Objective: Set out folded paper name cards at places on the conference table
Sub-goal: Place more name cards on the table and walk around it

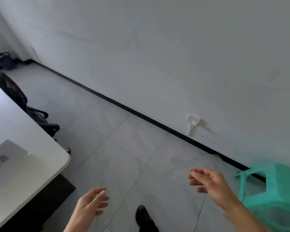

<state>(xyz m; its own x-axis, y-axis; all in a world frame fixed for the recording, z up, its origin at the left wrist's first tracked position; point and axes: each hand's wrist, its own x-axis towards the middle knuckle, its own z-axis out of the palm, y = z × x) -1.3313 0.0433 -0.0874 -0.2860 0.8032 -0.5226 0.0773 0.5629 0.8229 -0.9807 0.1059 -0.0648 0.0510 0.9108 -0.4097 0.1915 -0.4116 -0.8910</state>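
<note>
1. Two hands, both empty: left hand (92,203) and right hand (213,183), fingers loose and apart, above grey tiled floor (124,148).
2. One folded name card (8,158), print blurred, on conference table (23,124) near its rounded corner; up-left of left hand, well apart.
3. One green plastic stool (274,195) just right of right hand.
4. One black shoe (144,216) low between the hands.
5. Black office chairs (15,91) beyond the table; count unclear.

Blurred print on edge-cropped name card (8,158)
</note>
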